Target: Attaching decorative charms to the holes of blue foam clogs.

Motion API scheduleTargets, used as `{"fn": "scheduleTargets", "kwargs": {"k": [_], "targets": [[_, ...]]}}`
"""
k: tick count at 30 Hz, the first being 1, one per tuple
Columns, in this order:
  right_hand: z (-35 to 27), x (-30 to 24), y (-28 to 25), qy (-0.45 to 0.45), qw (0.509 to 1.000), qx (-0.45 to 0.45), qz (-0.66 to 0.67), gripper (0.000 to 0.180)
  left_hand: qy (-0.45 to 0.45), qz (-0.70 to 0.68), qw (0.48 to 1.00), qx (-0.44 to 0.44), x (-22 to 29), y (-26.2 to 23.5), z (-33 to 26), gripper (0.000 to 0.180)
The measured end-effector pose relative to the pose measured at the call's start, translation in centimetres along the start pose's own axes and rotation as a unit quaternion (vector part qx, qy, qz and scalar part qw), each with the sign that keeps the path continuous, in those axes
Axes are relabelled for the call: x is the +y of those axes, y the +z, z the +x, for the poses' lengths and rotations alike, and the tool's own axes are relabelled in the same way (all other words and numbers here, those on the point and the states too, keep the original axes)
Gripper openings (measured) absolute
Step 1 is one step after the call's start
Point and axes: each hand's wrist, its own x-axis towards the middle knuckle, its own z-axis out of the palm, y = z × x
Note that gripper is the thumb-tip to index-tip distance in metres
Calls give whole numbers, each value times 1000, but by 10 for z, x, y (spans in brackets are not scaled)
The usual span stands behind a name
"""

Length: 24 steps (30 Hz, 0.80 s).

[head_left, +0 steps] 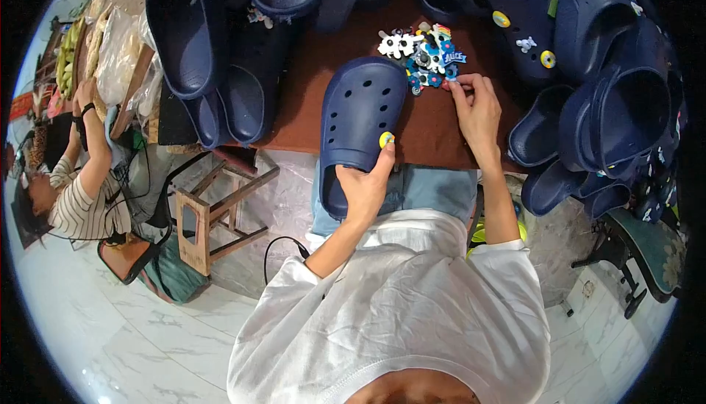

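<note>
One navy clog gripped in the left hand, right hand at the charms

The navy clog (360, 117) lies across the near edge of the brown-covered worktop (434, 128), its heel end over the wearer's lap. Its toe points between 12 and 1 o'clock, so the long axis runs back to between 6 and 7. Its perforated upper faces the camera; a yellow charm (387, 138) sits at about 3 o'clock on it, near the foot opening.

The left hand (365, 188) comes in from 7 o'clock. Its fingers are clamped on the clog: the thumb lies on the upper, its tip at the yellow charm, and the others reach into the opening, mostly hidden.

At 1 o'clock from the clog is a charm pile (430, 57), mostly white, blue and black. The right hand (480, 113), near 3 o'clock, reaches up to it. Its thumb and index fingertips nearly meet beside a small reddish charm (446, 84) at the pile's near edge; whether they pinch it, I cannot tell.

Farther out, more navy clogs (179, 29) stand at 10 o'clock, a charm-studded clog (518, 25) at 2, and stacked clogs (614, 121) at 3. A wooden stool (204, 235) stands at 8 o'clock; beyond, toward 9, is another person (88, 205) in a striped top.
</note>
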Motion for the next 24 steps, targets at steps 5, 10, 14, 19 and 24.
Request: {"fn": "scheduleTargets", "kwargs": {"k": [5, 10, 14, 19, 24], "targets": [[-7, 0, -3, 3, 998, 23, 63, 17, -5, -29, 999, 12, 12, 5, -2, 48], [-22, -28, -7, 74, 957, -66, 274, 13, -29, -1, 999, -39, 10, -3, -1, 53], [-36, -48, -3, 74, 881, -207, 418, 13, -63, -81, 994, -46, -1, -4, 0, 51], [-33, -57, 0, 62, 860, -233, 449, 12, -90, -115, 985, -87, 4, -8, 1, 47], [-27, -57, -3, 50, 851, -246, 461, 14, -115, -121, 978, -123, 2, -12, 2, 43]]}}
